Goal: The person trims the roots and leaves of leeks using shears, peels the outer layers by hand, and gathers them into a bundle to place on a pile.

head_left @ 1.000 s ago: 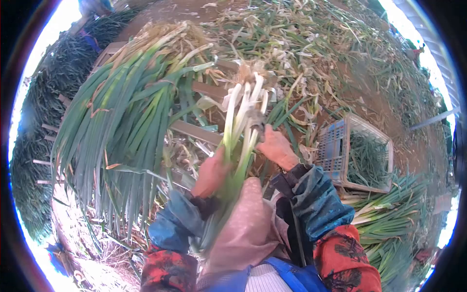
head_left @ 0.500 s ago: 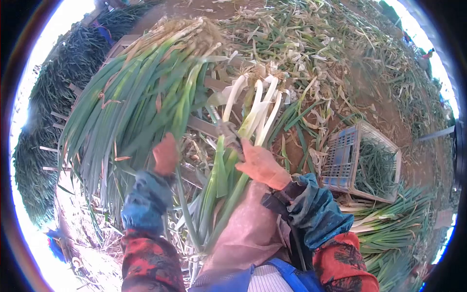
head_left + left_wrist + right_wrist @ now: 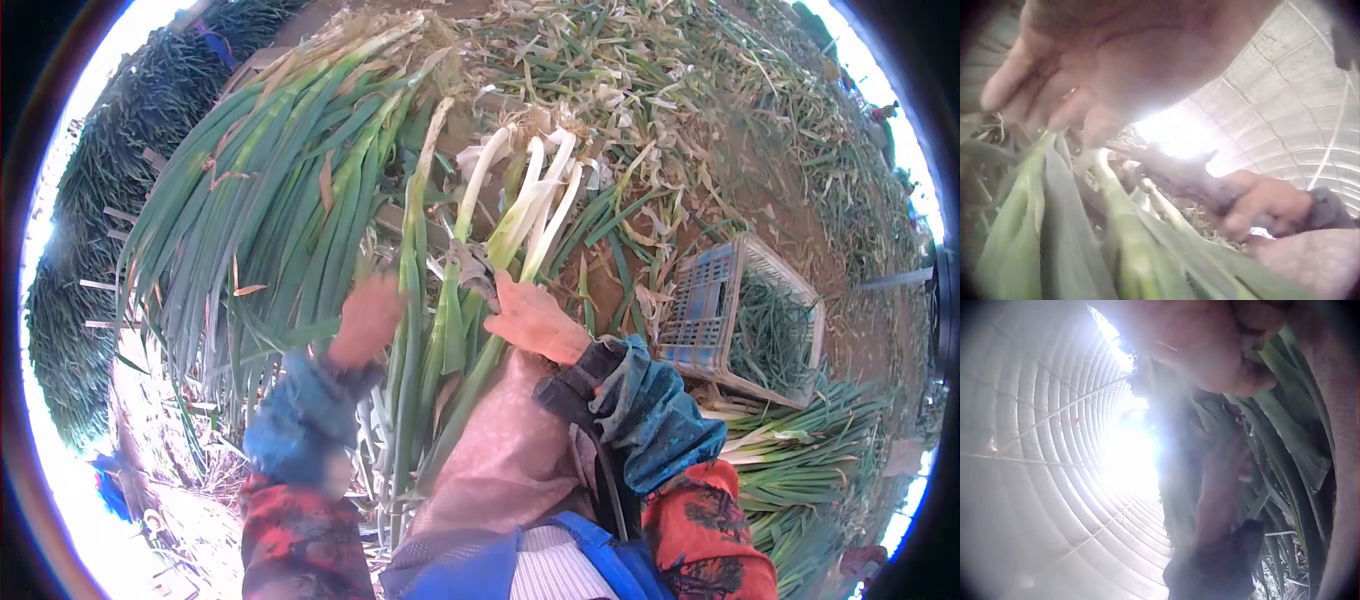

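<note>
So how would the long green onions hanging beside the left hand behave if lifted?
The long green onions would probably sag, their leaves hanging in drooping curves. Those leaves may also tangle, since they overlap closely.

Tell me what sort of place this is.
Probably a greenhouse-type tunnel where a harvest is sorted or cleaned: a pale, ribbed covering curves overhead, long green onions lie heaped, and stripped leaf scraps are strewn about.

Slatted crate (image 3: 693,312): right of my right hand (image 3: 538,322), green leaves (image 3: 770,335) inside.
Litter (image 3: 640,110): scraps strewn on brown ground (image 3: 765,208) beyond my right hand.
Dark green heap (image 3: 110,200): well off to my left hand's (image 3: 368,320) left.
Ribbed cover (image 3: 1054,456): arching above my hands, bright at its far end.
</note>
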Available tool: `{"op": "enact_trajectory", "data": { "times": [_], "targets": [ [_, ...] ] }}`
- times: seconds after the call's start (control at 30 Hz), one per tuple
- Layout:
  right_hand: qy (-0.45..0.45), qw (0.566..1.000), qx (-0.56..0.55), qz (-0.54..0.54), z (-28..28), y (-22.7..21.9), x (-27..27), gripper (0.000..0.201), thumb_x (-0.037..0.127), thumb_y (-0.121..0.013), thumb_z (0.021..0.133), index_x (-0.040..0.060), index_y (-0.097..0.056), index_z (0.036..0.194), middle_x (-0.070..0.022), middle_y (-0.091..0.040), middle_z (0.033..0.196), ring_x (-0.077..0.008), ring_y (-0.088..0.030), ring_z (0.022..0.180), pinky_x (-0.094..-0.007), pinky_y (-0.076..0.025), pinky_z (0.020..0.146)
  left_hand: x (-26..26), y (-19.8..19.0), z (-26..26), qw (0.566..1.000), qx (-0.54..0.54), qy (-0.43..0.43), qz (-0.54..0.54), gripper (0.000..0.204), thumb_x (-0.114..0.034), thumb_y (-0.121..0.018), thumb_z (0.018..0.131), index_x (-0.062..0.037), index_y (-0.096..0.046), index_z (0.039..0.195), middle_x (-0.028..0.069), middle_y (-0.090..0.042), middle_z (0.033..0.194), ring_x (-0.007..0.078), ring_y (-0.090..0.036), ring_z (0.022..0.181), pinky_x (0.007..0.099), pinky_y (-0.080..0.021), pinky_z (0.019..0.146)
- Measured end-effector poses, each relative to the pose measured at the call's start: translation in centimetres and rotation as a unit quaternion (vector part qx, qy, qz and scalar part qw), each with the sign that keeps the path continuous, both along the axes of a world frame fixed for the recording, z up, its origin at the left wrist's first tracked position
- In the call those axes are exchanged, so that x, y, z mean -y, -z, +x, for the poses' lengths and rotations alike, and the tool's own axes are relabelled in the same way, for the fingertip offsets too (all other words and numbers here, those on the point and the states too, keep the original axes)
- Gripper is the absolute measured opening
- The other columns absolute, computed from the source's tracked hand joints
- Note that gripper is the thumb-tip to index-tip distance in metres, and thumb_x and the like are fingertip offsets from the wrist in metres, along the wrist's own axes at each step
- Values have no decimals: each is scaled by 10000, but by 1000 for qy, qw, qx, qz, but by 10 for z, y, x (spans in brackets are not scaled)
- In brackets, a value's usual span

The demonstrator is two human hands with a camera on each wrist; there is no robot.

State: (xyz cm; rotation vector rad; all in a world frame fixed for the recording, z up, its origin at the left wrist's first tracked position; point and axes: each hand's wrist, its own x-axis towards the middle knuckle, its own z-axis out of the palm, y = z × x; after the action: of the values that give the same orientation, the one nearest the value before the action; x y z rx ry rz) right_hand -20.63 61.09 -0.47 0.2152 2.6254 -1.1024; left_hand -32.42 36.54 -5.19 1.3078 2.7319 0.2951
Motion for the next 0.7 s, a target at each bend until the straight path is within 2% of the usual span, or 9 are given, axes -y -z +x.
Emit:
{"op": "enact_trajectory", "data": {
  "times": [0.03, 0.1, 0.2, 0.3, 0.4, 0.5, 0.6, 0.7],
  "targets": [
    [-3, 1000, 2, -2, 0, 0, -1, 390, 211, -594, 727, -23, -393, 966, -288, -577, 792, -475, -555, 783, -508, -443, 698, -10, 31, -23, 995, -85, -18, 57, 283, -284, -562, 831, -25, -540, 943, 172, -558, 903, 355, -552, 854, 476, -444, 665],
    [-4, 1000, 1, -4, 2, 1, -2, 394, 212, -594, 728, -16, -389, 976, -288, -575, 796, -477, -552, 786, -508, -440, 700, -41, 57, -65, 984, 47, -140, 96, 283, -256, -611, 776, -15, -576, 921, 200, -577, 879, 366, -569, 832, 467, -451, 683],
    [-7, 1000, -6, -7, 2, -1, -3, 412, 216, -600, 725, -14, -385, 991, -287, -575, 801, -476, -553, 790, -504, -442, 705, -60, 54, -84, 930, 190, -280, 146, 264, -178, -635, 686, 41, -601, 829, 143, -579, 667, 307, -583, 652, 401, -466, 653],
    [-27, 999, 5, -25, 3, -7, 5, 432, 220, -605, 723, -27, -385, 1001, -285, -582, 808, -467, -563, 797, -495, -450, 711, -64, 65, -83, 916, 218, -304, 142, 295, -160, -651, 631, 55, -606, 828, 137, -591, 648, 283, -595, 641, 360, -467, 646],
    [-44, 999, 9, -26, 3, -8, 8, 441, 217, -605, 724, -40, -386, 1008, -286, -587, 813, -456, -574, 803, -487, -460, 717, -72, 71, -74, 910, 188, -332, 165, 347, -218, -700, 617, 18, -604, 852, 231, -619, 820, 382, -611, 809, 442, -466, 714],
    [-21, 1000, 3, -8, -4, 5, 2, 440, 210, -601, 727, -47, -389, 1014, -289, -589, 811, -450, -580, 802, -484, -466, 718, -80, 53, -62, 870, 235, -370, 226, 346, -104, -669, 584, 39, -585, 888, 162, -633, 820, 291, -622, 747, 383, -473, 673],
    [3, 1000, 6, 8, -2, -8, 4, 438, 208, -599, 724, -44, -392, 1016, -289, -590, 807, -449, -581, 795, -487, -466, 716, -87, 34, -56, 913, 183, -315, 184, 392, -86, -675, 614, 10, -528, 965, 206, -624, 890, 343, -620, 803, 430, -472, 686],
    [-13, 1000, 0, -15, 4, -17, 8, 427, 210, -597, 724, -38, -395, 1005, -281, -593, 808, -449, -580, 792, -493, -463, 715, -92, 17, -43, 952, 63, -289, 77, 346, -112, -598, 718, 24, -467, 1008, 250, -620, 831, 431, -599, 850, 490, -465, 729]
  ]
}}
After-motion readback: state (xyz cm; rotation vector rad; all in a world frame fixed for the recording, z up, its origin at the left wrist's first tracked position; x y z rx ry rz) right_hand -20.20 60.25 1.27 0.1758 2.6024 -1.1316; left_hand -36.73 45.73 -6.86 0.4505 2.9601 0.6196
